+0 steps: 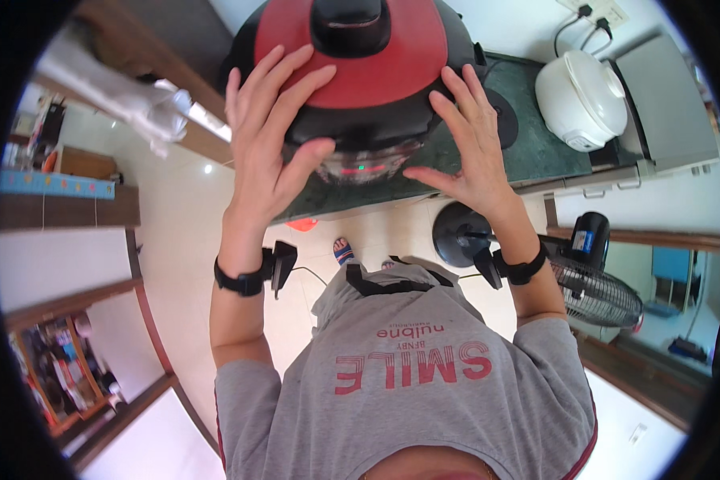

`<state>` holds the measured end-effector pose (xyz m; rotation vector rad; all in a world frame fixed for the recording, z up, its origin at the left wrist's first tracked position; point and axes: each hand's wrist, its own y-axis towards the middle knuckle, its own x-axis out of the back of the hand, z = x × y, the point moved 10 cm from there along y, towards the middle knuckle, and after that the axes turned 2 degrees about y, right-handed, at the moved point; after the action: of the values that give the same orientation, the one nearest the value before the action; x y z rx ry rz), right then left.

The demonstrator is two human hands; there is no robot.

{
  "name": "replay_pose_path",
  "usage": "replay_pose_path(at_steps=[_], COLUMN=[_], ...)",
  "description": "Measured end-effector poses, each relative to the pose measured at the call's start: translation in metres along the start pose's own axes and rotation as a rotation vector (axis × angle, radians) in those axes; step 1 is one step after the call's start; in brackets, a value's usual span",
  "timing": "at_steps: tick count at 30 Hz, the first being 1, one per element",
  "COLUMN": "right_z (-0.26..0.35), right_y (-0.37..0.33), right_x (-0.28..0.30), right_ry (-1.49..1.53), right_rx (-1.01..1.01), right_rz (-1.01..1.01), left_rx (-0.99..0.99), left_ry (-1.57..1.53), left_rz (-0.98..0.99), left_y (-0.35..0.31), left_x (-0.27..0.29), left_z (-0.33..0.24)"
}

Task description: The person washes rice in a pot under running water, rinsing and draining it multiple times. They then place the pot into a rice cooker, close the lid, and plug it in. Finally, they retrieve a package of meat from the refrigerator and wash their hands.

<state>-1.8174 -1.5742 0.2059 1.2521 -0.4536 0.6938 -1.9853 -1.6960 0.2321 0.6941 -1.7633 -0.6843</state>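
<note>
In front of me at the top stands a large electric pressure cooker (412,68) with a red and black lid and a black top handle (350,24). Its front panel shows small red and green lights. My left hand (272,132) lies against the left side of the lid, fingers stretched out over the edge and thumb by the front. Opposite it, my right hand (472,144) is open at the right edge, fingertips at the black rim and thumb pointing toward the panel. Neither hand is wrapped around anything.
The cooker stands on a dark green counter (544,144). A white rice cooker (582,100) sits to its right, beneath a wall socket (604,12) with two black plugs. A black fan (596,292) stands on the floor by my right arm. Dark wooden frames are at left.
</note>
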Motion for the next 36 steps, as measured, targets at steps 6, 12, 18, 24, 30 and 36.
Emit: replay_pose_path(at_steps=[6, 12, 18, 24, 30, 36], right_z=[-0.003, -0.006, -0.005, -0.001, 0.004, 0.013], right_y=[-0.001, -0.005, -0.006, -0.003, -0.002, 0.001], right_x=[-0.004, -0.003, -0.006, -0.004, -0.004, 0.001], right_ry=[0.029, 0.074, 0.026, -0.024, -0.088, -0.112], right_rx=[0.071, 0.091, 0.094, 0.111, 0.106, 0.107], right_rz=[-0.086, -0.117, -0.093, -0.090, -0.057, -0.036], left_rx=[0.203, 0.441, 0.851, 1.166, 1.626, 2.422], left_ry=[-0.059, -0.146, -0.151, 0.022, 0.139, -0.555], left_rz=[-0.130, -0.145, 0.038, 0.132, 0.237, -0.120], left_y=[-0.021, -0.074, -0.181, -0.361, -0.698, -0.916], left_x=[0.003, 0.008, 0.010, 0.027, 0.012, -0.022], left_z=[-0.011, -0.042, -0.068, -0.064, -0.097, -0.298])
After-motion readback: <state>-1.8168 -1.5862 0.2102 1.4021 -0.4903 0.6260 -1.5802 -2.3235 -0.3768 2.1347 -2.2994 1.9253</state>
